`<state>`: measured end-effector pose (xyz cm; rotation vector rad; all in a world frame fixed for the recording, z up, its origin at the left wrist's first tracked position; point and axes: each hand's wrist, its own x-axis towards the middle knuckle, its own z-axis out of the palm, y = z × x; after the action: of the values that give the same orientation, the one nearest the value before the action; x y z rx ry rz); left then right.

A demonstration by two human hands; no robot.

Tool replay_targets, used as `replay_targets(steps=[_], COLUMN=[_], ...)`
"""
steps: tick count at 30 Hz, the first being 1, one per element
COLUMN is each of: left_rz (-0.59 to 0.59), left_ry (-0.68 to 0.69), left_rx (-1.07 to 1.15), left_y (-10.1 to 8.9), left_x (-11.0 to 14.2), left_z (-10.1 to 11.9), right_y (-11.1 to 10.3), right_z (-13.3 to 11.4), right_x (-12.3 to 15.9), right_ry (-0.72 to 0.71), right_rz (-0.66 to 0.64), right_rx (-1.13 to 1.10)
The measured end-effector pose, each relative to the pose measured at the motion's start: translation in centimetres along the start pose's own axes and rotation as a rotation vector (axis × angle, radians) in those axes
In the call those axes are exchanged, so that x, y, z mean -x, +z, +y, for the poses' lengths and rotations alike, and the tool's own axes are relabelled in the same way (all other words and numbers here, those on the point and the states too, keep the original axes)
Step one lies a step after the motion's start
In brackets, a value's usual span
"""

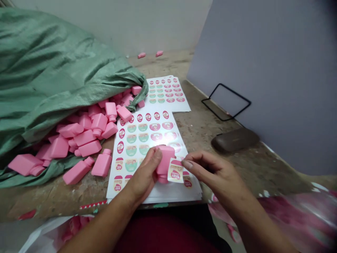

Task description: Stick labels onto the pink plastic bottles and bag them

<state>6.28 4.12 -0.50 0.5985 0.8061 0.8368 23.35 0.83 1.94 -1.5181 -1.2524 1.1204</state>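
Note:
My left hand (147, 167) is wrapped round a small pink plastic bottle (166, 160), its neck pointing down toward me. Between the thumb and fingers of my right hand (210, 168) is the upper right corner of a label sticker (175, 171) with pink and cream print. The sticker hangs right in front of the bottle's right side; whether they touch I cannot tell. Below both hands lies a stack of printed sticker sheets (155, 195) with oval, green and pink labels.
On the left, a green sack (65, 66) spills many pink bottles (84, 137) onto the worn table (200, 123). Behind lies another stack of sticker sheets (181, 105). To the right are a dark case (235, 140) and a black wire frame (247, 102) by the grey panel (276, 77).

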Motion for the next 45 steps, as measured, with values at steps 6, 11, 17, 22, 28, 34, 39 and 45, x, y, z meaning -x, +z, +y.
replay_targets(steps=[6,11,17,22,28,34,39,45], left_rz=[-0.033,-0.026,-0.041,-0.051,-0.055,-0.036,0.046,0.046], left_ry=[-0.076,-0.071,-0.048,-0.037,-0.144,-0.159,-0.112,-0.123], left_rx=[0.077,0.056,0.016,-0.083,-0.045,0.0,-0.051,-0.126], left_y=[0.4,0.3,-0.1,-0.2,0.3,1.0,0.8,0.4], left_x=[0.5,0.6,0.6,1.0,1.7,2.2,2.8,3.4], left_z=[-0.1,-0.3,-0.6,-0.4,0.2,0.2,-0.1,-1.0], right_y=[0.7,0.8,0.8,1.0,1.3,1.6,1.4,2.3], right_z=[0.8,0.7,0.3,0.7,1.3,1.5,1.9,2.4], right_x=[-0.5,-0.6,-0.8,-0.5,-0.3,0.0,1.0,1.8], right_ry=[-0.012,-0.007,-0.01,-0.032,-0.23,-0.19,-0.176,-0.22], right_rz=[-0.041,-0.048,-0.03,-0.026,0.193,0.102,0.109,0.167], right_rx=[-0.052,-0.025,0.034,0.111,0.323,0.099,0.172,0.306])
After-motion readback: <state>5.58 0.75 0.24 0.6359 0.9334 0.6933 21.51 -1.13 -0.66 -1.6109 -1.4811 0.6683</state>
